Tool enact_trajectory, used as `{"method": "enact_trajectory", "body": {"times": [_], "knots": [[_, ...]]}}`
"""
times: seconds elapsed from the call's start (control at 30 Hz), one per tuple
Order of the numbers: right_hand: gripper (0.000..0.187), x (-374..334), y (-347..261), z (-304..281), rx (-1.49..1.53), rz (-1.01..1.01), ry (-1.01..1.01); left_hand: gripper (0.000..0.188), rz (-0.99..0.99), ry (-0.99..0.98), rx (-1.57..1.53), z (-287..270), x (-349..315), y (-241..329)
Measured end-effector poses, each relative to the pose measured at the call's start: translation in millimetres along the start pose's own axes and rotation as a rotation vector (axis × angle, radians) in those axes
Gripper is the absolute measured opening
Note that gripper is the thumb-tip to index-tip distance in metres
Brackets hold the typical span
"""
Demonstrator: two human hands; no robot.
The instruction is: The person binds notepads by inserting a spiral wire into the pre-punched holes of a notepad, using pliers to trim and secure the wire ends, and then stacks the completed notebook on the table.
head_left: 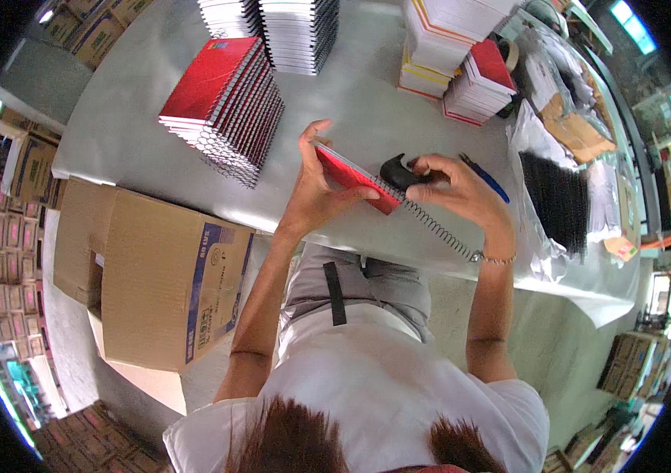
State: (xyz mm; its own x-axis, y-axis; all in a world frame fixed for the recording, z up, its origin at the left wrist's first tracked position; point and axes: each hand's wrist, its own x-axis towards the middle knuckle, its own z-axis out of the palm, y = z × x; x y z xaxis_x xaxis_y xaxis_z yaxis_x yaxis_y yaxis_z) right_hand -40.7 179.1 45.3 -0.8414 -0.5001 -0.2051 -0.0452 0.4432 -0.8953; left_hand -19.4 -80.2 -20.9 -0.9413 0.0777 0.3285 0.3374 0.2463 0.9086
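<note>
My left hand grips a small red-covered notebook, thumb on the cover and fingers behind it, tilted above the table's near edge. My right hand is closed on a black curved tool held close against the notebook's punched edge. A dark wire coil runs from the notebook's lower corner toward my right wrist, its far end free of the pages. Blue-handled pliers lie on the table just beyond my right hand.
On the grey-covered table, a stack of red spiral notebooks stands left, with white stacks behind. Unbound page stacks and red-topped ones sit at the back. Black coils lie right. An open carton stands left.
</note>
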Motion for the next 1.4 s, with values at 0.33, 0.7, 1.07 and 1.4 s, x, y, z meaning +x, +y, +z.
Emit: {"method": "enact_trajectory", "body": {"times": [0.33,0.7,1.07,1.4], "knots": [[0.051,-4,10,3,-0.191,-0.206,0.133,0.128,-0.052,-0.021,-0.026,-6,9,-2],[0.048,-2,-2,4,-0.242,-0.238,0.112,0.125,-0.117,-0.060,-0.060,-7,1,-13],[0.038,-3,-14,-3,0.116,-0.140,-0.061,0.121,-0.121,-0.074,-0.161,-8,3,-18],[0.037,7,-20,-2,0.185,-0.258,-0.152,0.122,-0.070,-0.060,-0.069,-10,9,-13]]}}
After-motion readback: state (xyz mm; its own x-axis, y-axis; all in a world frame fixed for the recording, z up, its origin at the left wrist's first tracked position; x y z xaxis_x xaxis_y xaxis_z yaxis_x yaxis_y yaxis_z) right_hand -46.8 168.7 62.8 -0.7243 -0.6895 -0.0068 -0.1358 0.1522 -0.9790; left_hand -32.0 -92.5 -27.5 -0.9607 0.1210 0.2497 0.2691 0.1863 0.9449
